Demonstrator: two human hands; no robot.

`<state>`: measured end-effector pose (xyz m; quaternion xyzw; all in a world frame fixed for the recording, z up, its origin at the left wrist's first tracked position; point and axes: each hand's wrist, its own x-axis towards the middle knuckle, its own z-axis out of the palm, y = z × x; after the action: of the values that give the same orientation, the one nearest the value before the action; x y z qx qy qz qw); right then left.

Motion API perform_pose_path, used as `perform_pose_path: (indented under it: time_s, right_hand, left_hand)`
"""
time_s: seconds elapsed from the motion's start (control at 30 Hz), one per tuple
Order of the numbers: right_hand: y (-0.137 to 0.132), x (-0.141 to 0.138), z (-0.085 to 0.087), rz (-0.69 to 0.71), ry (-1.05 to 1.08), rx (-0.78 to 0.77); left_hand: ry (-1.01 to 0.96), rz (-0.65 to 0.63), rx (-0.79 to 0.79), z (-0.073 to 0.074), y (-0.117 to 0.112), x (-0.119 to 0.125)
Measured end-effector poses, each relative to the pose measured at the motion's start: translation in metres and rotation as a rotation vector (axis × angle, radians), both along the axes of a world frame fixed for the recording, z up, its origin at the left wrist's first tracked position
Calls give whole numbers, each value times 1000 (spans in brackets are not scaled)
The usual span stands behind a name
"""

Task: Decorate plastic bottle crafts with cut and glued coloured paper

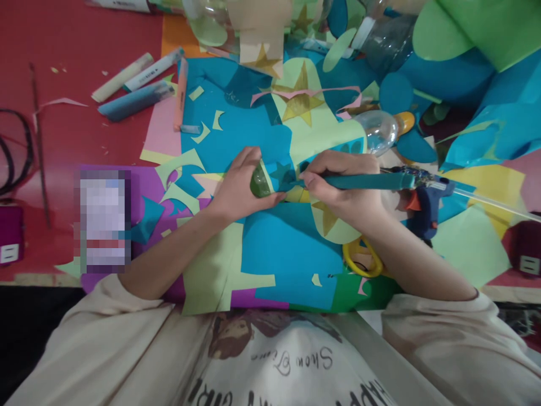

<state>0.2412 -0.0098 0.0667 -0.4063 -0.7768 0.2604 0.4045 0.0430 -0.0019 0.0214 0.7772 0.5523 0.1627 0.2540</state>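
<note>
A teal marker is clasped in a person's right hand over the paper-strewn middle of a red table, its tip near a dark star. From left, a blue marker lies loose; the left hand, apart from the right, curls around a clear green piece; a glue gun rests beyond the right hand.

Red tbl w/ markers, clrd ppr, cable

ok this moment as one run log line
left hand: holding clear plastic | right hand: holding teal marker | nearby: glue gun, yellow handle
</note>
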Motion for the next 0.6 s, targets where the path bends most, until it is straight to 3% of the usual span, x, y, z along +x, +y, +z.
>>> perform_pose_path:
  time_s: [0.43,0.6]
  right_hand:
    - [3,3,1,28,11,-5]
    - [3,3,0,9,12,10]
  left_hand:
    - [42,-14,-92,7,2,2]
    - [48,2,-61,2,1,1]
